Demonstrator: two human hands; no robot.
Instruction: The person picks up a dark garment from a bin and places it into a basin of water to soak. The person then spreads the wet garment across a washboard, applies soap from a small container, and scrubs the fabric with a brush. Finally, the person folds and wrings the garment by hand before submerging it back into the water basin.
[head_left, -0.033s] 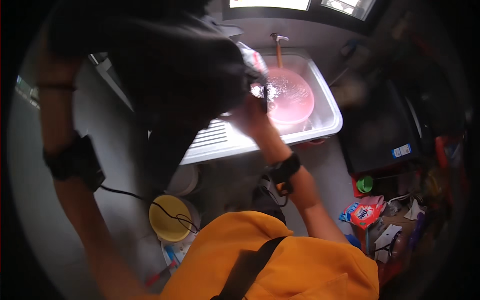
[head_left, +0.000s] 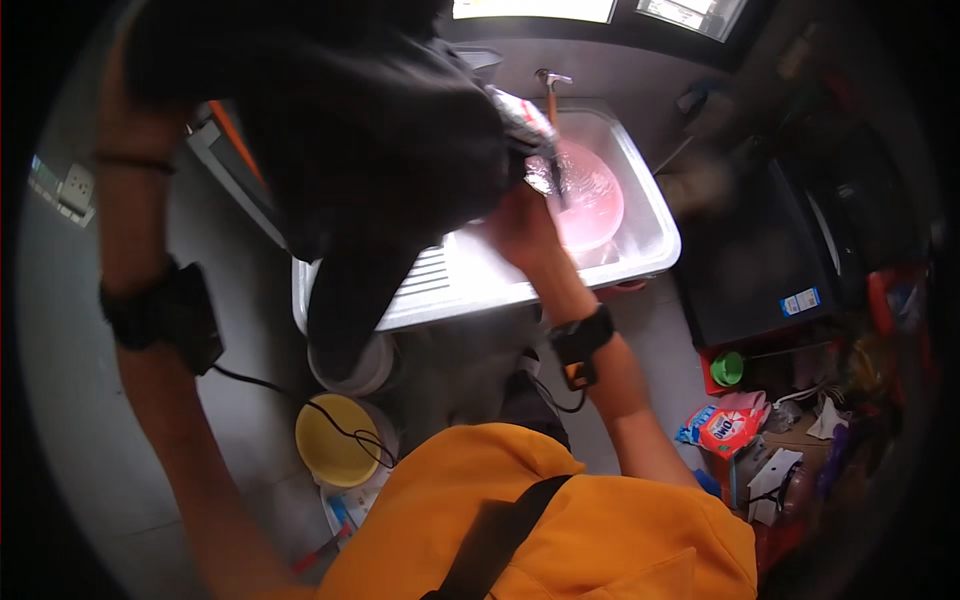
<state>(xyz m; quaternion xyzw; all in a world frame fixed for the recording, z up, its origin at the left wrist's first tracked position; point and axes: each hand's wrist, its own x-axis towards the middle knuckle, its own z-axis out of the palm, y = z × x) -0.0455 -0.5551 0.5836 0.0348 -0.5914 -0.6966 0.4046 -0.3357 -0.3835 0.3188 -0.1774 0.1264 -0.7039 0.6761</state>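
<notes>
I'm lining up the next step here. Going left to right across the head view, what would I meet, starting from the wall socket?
Wall socket → dark cloth → right hand → pink basin → green container.

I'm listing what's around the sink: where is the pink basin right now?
In the head view, the pink basin sits in the sink, upper right of centre, below the tap in the picture and to the right of the dark cloth.
</notes>
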